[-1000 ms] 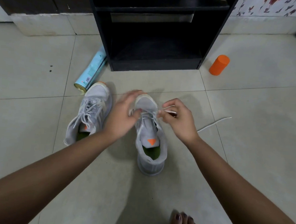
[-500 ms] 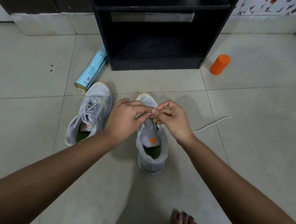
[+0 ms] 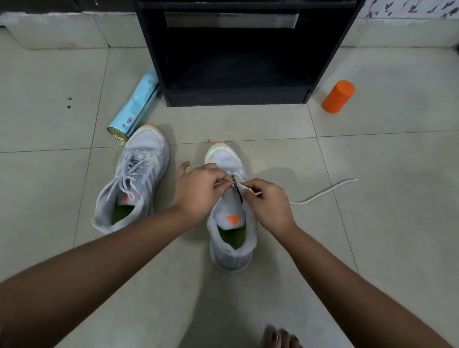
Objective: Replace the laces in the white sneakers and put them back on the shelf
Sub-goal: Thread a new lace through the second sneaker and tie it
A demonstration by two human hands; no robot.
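Observation:
Two white sneakers stand on the tiled floor, toes pointing at the black shelf [image 3: 238, 94]. The left sneaker [image 3: 132, 184] is laced. The right sneaker [image 3: 231, 227] shows an orange triangle on its tongue and a green insole. Over its eyelets, my left hand [image 3: 198, 193] and my right hand [image 3: 269, 202] both pinch a white lace [image 3: 323, 193]. The lace's free end trails right across the floor. The eyelets themselves are hidden by my fingers.
A light-blue spray can [image 3: 134, 109] lies on its side by the shelf's left foot, close to the left sneaker's toe. An orange cylinder [image 3: 338, 96] stands right of the shelf. My bare foot [image 3: 284, 345] rests at the bottom edge.
My hands came together over the right sneaker's tongue and now sit slightly lower, both pinching the lace. The lace's loose end on the floor has barely moved.

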